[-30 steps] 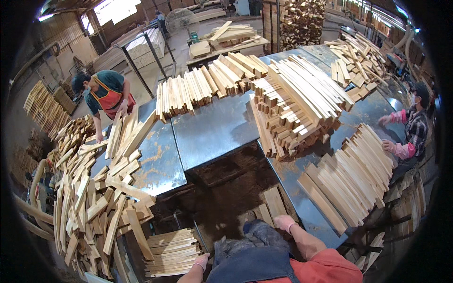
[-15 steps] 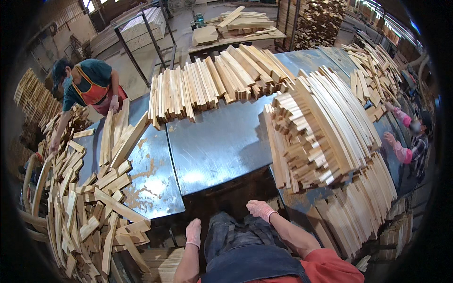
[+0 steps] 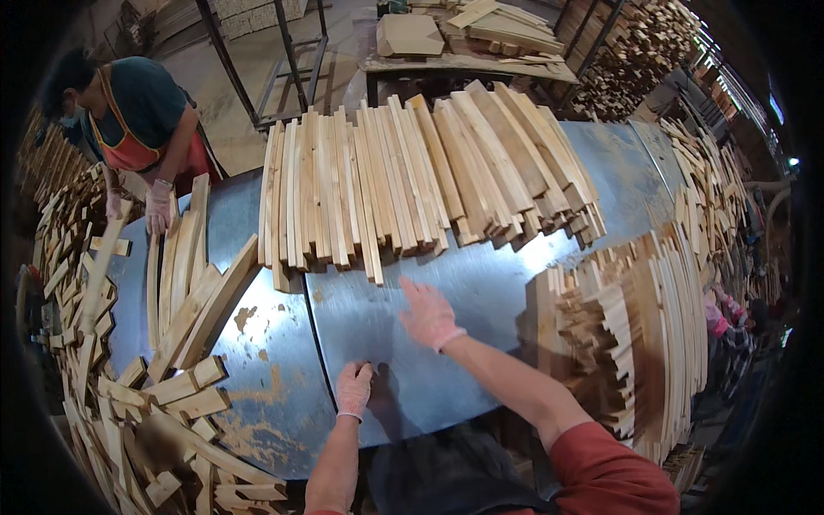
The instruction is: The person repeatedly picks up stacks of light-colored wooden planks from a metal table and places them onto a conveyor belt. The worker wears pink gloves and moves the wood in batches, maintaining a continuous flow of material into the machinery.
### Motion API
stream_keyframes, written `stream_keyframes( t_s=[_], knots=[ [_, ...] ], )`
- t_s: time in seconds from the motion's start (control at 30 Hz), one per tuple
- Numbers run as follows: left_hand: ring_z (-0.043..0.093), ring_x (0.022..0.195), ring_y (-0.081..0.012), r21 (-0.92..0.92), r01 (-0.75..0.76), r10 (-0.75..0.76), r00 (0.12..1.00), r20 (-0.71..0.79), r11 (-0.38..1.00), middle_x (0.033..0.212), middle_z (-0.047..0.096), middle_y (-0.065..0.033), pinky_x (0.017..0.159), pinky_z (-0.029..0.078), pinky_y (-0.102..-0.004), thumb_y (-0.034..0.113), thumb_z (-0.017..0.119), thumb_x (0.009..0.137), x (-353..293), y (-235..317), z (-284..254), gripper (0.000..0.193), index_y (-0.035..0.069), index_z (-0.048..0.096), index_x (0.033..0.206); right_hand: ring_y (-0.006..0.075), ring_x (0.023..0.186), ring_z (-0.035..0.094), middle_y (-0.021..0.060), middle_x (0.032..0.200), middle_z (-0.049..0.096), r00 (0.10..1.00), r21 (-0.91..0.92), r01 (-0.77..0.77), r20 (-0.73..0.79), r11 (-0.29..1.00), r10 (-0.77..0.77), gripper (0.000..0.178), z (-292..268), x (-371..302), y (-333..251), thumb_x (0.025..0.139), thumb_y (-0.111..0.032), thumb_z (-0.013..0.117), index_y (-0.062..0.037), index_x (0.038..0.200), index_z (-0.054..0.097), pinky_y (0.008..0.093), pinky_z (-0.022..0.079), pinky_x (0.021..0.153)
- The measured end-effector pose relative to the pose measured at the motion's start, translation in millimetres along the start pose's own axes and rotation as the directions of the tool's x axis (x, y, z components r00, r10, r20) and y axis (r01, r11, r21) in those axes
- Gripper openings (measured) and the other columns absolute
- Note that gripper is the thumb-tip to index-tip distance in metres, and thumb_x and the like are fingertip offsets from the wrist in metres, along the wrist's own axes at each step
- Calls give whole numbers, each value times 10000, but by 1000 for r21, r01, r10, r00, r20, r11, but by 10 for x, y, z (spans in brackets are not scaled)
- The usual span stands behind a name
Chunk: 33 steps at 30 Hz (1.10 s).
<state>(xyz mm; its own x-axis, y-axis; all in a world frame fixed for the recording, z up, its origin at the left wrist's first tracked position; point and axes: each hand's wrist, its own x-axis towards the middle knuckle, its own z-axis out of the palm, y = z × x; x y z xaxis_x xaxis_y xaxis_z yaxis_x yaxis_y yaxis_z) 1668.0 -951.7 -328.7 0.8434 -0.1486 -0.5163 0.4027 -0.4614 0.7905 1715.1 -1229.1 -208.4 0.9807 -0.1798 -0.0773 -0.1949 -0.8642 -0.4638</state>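
My right hand (image 3: pixel 429 316), in a pale pink glove, reaches over the metal table (image 3: pixel 463 369) with its fingers stretched out and nothing in them. Its fingertips are just short of the near ends of a row of long wooden strips (image 3: pixel 343 189). These strips lie side by side across the table. My left hand (image 3: pixel 353 390), gloved the same way, is low over the table beside a dark seam. Its fingers are loosely curled, and I see nothing held in them.
A tall stack of strips (image 3: pixel 665 335) stands to the right. Loose short pieces (image 3: pixel 184 386) pile up on the left, where a co-worker (image 3: pixel 146 129) in a red apron handles strips. Another person in pink gloves is at the far right. A bench (image 3: pixel 463 67) with boards stands behind.
Both my hands have moved forward from beside my body to over the table, and the right hand has opened. The view has moved nearer the row of strips. The co-worker's hands have come closer together.
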Motion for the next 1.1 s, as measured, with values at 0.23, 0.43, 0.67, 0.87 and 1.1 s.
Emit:
stream_keyframes(
  t_s=[0.23,0.43,0.67,0.87,1.1],
  knots=[
    [726,687,-200,-396,455,-367,887,281,797,848,769,-114,630,595,-337,284,710,1037,338,250,-171,301,-12,751,1004,361,1488,426,143,1556,501,965,-408,193,-87,892,-248,638,398,1958,384,917,-136,577,-79,1547,498,514,336,1231],
    [734,649,-213,-324,273,-184,942,280,906,847,772,-128,553,604,-351,335,737,1033,493,-17,-181,333,5,733,985,329,1377,490,134,1468,521,966,-483,180,-79,857,-247,575,353,2211,220,908,-156,618,-88,1474,549,506,388,1136],
    [725,643,-227,-355,372,-263,911,318,858,840,761,-130,582,598,-362,330,722,1048,504,165,-210,340,-6,724,998,344,1368,519,145,1441,543,980,-364,178,-18,914,-198,620,243,2242,224,893,-135,635,-88,1503,535,510,406,1116],
    [625,600,-182,-404,402,-262,895,360,822,783,671,-79,536,510,-328,292,680,1075,485,159,-190,301,11,663,967,388,1195,673,194,1336,681,999,20,-29,35,999,28,655,-74,2264,84,906,-99,638,-57,1547,512,480,528,1028],
    [606,587,-161,-410,419,-268,887,376,810,772,667,-49,528,490,-319,317,691,1066,504,188,-220,288,56,665,947,454,1098,709,282,1183,732,984,303,-181,54,936,173,713,-413,2519,-11,913,-204,669,-56,1581,468,499,564,976]
  ],
)
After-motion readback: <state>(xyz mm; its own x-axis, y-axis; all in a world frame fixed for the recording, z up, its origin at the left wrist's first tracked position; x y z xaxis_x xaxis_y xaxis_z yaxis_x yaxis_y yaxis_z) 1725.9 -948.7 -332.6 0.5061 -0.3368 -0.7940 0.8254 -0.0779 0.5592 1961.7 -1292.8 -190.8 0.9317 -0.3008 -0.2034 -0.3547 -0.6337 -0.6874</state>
